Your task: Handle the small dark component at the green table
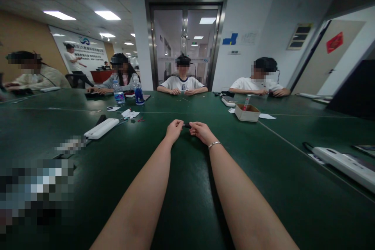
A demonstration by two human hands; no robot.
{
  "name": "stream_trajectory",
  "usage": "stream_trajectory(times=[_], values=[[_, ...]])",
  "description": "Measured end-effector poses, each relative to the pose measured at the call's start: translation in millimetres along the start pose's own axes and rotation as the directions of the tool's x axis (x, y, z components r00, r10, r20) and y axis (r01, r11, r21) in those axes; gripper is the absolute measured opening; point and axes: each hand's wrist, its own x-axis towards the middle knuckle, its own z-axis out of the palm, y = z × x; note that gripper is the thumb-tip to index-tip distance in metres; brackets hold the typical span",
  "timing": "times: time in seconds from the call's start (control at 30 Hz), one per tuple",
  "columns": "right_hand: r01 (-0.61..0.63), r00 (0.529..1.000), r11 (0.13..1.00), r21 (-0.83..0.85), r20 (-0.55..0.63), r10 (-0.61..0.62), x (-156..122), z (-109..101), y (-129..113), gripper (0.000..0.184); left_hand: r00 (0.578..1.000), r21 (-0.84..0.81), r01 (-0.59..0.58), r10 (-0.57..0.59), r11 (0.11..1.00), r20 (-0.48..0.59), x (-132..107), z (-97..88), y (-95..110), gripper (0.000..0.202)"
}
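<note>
Out over the green table (187,179), both my arms are stretched forward and the hands meet near its middle. A small black stick-like object (186,125) spans the gap between them; it is too small to tell its kind. My left hand (175,129) pinches its left end with the fingertips. Closed on the right end is my right hand (200,131), thumb and forefinger together and the other fingers curled under. A silver bracelet (215,145) circles my right wrist. The fingers hide both ends of the object.
Left of my hands lie a white power strip (102,129), paper scraps (130,113) and red-handled pliers (141,119). Two bottles (139,95) stand beyond. A cardboard box (247,113) sits ahead right, another power strip (345,166) at far right. Several people sit across the table.
</note>
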Motion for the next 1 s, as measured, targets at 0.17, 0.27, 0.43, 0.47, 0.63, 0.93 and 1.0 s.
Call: stream_trajectory(times=[0.17,0.27,0.43,0.47,0.63,0.93,1.0], values=[[0.009,1.000,1.000,0.001,0.014,-0.009,-0.3,-0.5,0.5,0.023,1.000,0.002,0.022,-0.022,1.000,0.013,0.9,1.4,-2.9,0.026],[0.010,1.000,1.000,-0.003,0.008,-0.010,-0.1,-0.5,0.7,0.023,1.000,0.027,-0.024,0.024,0.999,0.016,1.5,1.8,-3.9,0.021],[0.009,1.000,1.000,0.006,0.013,-0.009,0.1,0.6,0.6,0.023,0.999,0.011,0.024,-0.024,1.000,0.029,1.4,3.3,-4.5,0.024],[0.006,1.000,1.000,0.007,0.013,-0.006,-0.1,0.8,0.4,0.023,0.999,0.010,0.024,-0.024,1.000,0.035,1.5,3.6,-4.8,0.026],[0.003,1.000,1.000,0.007,0.015,-0.003,-1.6,1.1,-0.8,0.021,1.000,0.005,0.003,-0.003,1.000,0.007,2.2,4.3,-5.8,0.025],[0.006,1.000,1.000,0.007,0.015,-0.006,-1.0,1.0,-0.1,0.023,1.000,0.009,0.007,-0.007,1.000,0.015,-0.1,2.3,-3.4,0.027],[0.007,1.000,1.000,0.005,0.017,-0.007,-0.9,1.0,-0.2,0.022,1.000,0.014,0.016,-0.017,1.000,0.025,0.4,2.2,-3.6,0.027]])
